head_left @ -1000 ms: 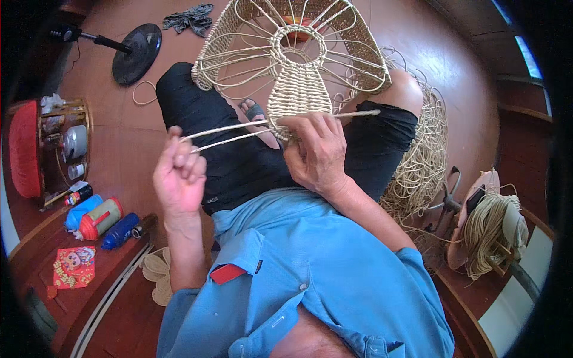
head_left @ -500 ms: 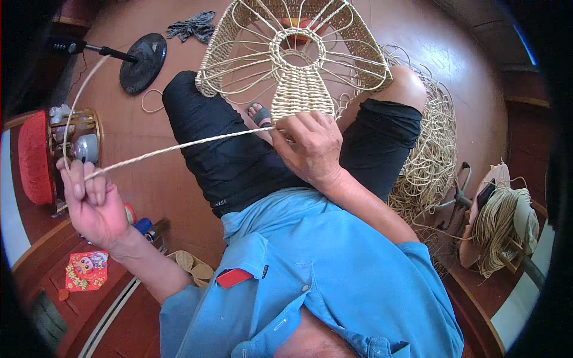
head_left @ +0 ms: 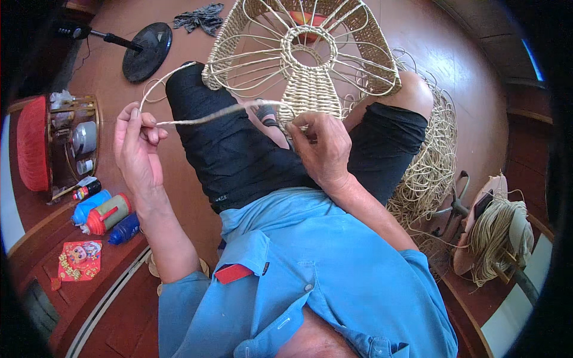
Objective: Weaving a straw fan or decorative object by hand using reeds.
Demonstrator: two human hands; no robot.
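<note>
Head cam view: two bare hands at work. Left hand (head_left: 140, 140) has thumb and forefinger pinched on a pale twisted cord (head_left: 197, 121), other fingers loosely curled. That cord makes a floppy loop over by the left knee, and one slightly blurry length runs across toward the other hand. Right hand (head_left: 327, 149) is curled at the near end of a woven panel (head_left: 310, 95); fingertips are partly hidden, so I can't tell what exactly they're gripping.

Panel sits between the knees, tightly ribbed and kinda tongue-shaped, and joins one round wrapped ring (head_left: 286, 51). Thin looped spokes fan out from that to a wide, coarse-weave wall (head_left: 377, 65), which spans from knee to knee.

Clothes are one blue shirt (head_left: 286, 280) and black trousers (head_left: 233, 149). On the right, one big tangled heap of cord (head_left: 439, 137), plus one smoother hank (head_left: 498, 232) hanging near it. Left side: three bottles (head_left: 104, 215) lying in a row, one shiny red card (head_left: 79, 261), one puffy red cushion (head_left: 33, 143). Farther out, one round black stand base (head_left: 146, 52) and one crumpled grey cloth (head_left: 199, 18).
</note>
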